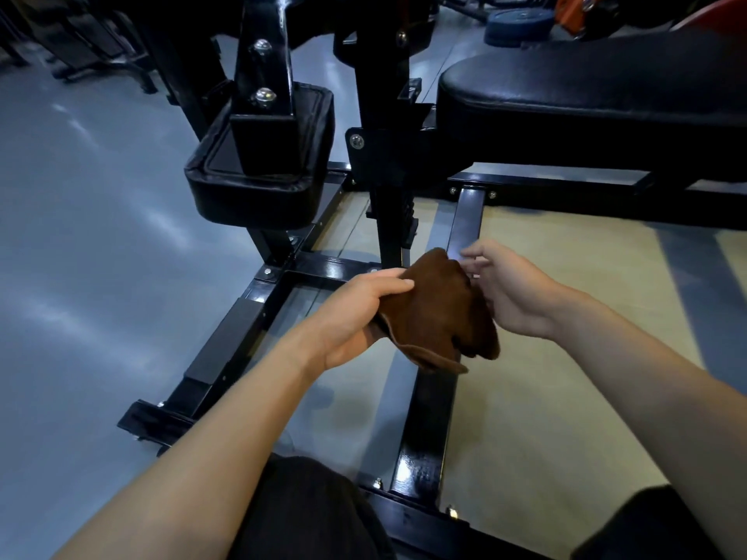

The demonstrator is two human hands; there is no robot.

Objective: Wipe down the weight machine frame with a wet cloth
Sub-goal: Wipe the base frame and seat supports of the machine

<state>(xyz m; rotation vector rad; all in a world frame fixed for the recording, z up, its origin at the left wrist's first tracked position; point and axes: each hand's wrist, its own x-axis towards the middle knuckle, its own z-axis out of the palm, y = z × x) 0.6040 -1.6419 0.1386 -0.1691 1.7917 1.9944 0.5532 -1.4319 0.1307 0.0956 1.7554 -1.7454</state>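
Observation:
A brown cloth [438, 313] hangs in folds between my hands, above the black steel base frame [422, 434] of the weight machine. My left hand [355, 317] grips the cloth's left edge, thumb on top and fingers curled underneath. My right hand [509, 289] is at the cloth's right side with loosely bent fingers; its fingertips touch the upper right edge, and the cloth hides whether they pinch it. The frame's cross bars lie flat on the floor, bolted at their joints, and a black upright post [388, 196] rises just beyond the cloth.
A black padded block [262, 163] sits on a bracket to the left of the post. A long black bench pad [598, 103] stretches to the right. Grey floor lies to the left, tan mat between the bars. Weight plates [513, 26] and other machines stand at the back.

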